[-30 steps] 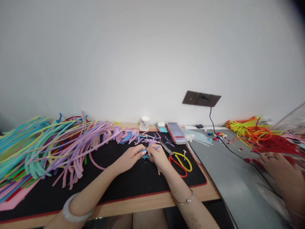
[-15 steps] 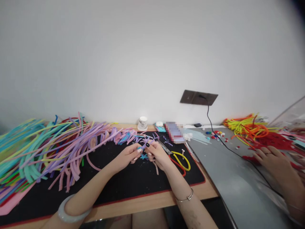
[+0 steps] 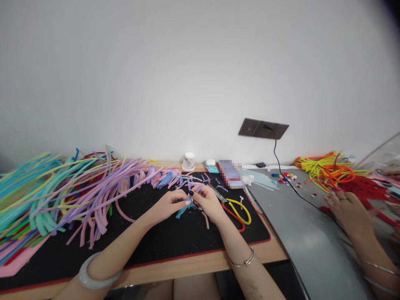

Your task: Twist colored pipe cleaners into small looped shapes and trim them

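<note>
Over the black mat (image 3: 150, 246) my left hand (image 3: 171, 205) and my right hand (image 3: 204, 201) meet with their fingertips together. Both are closed in a pinch on short purple pipe cleaner pieces (image 3: 194, 185), whose ends stick up above the fingers. Just below the fingertips shows a short blue pipe cleaner (image 3: 181, 211); whether it is part of the same piece I cannot tell. A short pink pipe cleaner (image 3: 205, 220) hangs or lies below my right hand. Scissors with yellow and red handles (image 3: 239, 211) lie right of my right hand.
Long pastel pipe cleaners (image 3: 93, 191) are heaped at the left. A white cup (image 3: 189, 161), an earbud case (image 3: 210, 163) and a phone (image 3: 231, 174) line the back. On the grey table at right are small pompoms (image 3: 286, 177), orange and yellow pipe cleaners (image 3: 328, 168) and another person's hand (image 3: 350, 212).
My fingers have shifted slightly around the pieces, and the blue pipe cleaner now shows lower left of my fingertips. The other person's hand has moved a little left.
</note>
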Demonstrator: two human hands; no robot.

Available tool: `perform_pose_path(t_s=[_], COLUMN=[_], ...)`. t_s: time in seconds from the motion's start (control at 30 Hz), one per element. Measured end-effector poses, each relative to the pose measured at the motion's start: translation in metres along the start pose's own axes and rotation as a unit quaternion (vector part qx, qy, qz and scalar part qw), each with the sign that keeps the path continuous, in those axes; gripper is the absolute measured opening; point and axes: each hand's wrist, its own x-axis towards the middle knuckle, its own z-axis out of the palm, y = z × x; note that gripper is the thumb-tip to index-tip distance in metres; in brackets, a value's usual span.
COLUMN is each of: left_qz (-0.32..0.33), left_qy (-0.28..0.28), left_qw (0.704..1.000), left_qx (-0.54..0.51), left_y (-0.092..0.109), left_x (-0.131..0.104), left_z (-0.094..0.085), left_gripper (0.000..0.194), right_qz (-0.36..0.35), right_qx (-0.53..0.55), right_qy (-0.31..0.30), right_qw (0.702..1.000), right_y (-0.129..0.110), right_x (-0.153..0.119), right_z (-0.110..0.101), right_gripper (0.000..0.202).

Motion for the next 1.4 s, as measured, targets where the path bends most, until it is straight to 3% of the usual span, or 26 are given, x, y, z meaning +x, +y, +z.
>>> perform_pose_path(t_s=[0.2, 0.53, 0.8, 1.07, 1.4], left_qz=[-0.051, -0.075, -0.113, -0.119, -0.089], left_qy=[0.002, 0.061, 0.105, 0.119, 0.116], left_qw=[0.998, 0.991, 0.966, 0.952, 0.949], left_qx=[-0.045, -0.098, -0.208, -0.257, -0.28], left_y=[-0.003, 0.005, -0.001, -0.002, 0.002], left_x=[0.0, -0.002, 0.001, 0.0, 0.001], left_z=[0.002, 0.002, 0.002, 0.001, 0.003], left_gripper=[0.027, 0.029, 0.034, 0.036, 0.036], right_qz=[0.002, -0.022, -0.03, -0.086, -0.04], right_qx=[-0.014, -0.031, -0.096, -0.167, -0.101], right_qy=[-0.013, 0.036, 0.053, 0.056, 0.022], right_qw=[1.0, 0.999, 0.994, 0.981, 0.994], right_y=[0.002, -0.002, 0.004, 0.011, 0.013], right_x=[0.001, 0.002, 0.002, 0.004, 0.003], right_z=[-0.001, -0.001, -0.001, -0.004, 0.0], right_gripper=[0.022, 0.015, 0.007, 0.007, 0.009])
